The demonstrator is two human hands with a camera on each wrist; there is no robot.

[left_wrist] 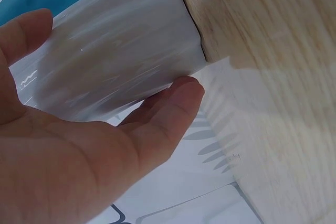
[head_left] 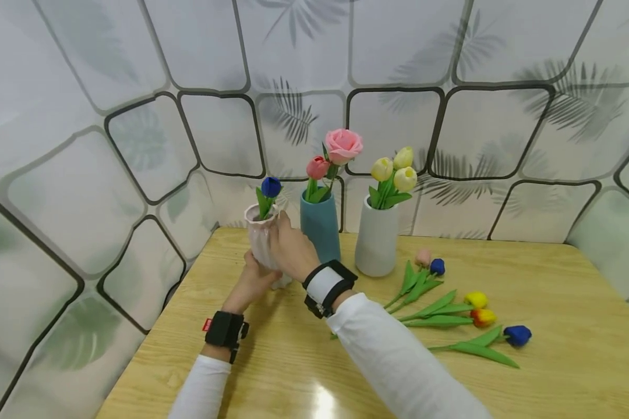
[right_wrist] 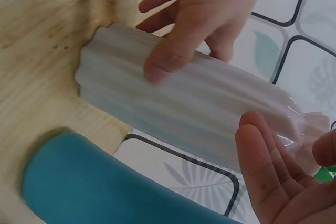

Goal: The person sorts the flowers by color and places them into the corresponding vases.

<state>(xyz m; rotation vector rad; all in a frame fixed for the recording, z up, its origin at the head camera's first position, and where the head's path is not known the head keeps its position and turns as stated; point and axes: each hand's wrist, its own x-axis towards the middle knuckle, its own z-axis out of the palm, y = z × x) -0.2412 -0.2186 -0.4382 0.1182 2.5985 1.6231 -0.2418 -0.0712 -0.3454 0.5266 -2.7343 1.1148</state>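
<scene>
A pale, fluted vase (head_left: 261,244) stands at the left of the table with a blue tulip (head_left: 271,187) in it. My left hand (head_left: 253,273) holds the vase low on its body, and its thumb lies across the ribbed side in the right wrist view. Close to the vase's upper part is my right hand (head_left: 295,247), its fingers (right_wrist: 257,150) loosely extended in front of the ribbed wall. Whether those fingertips touch the vase is unclear. The flower's stem inside the vase is hidden.
A blue vase (head_left: 320,230) with a pink rose and a pink tulip stands just right of my hands. Beside it is a white vase (head_left: 375,244) with yellow tulips. Several loose tulips (head_left: 451,320) lie on the wooden table (head_left: 571,302). A patterned curtain (head_left: 398,52) borders the back.
</scene>
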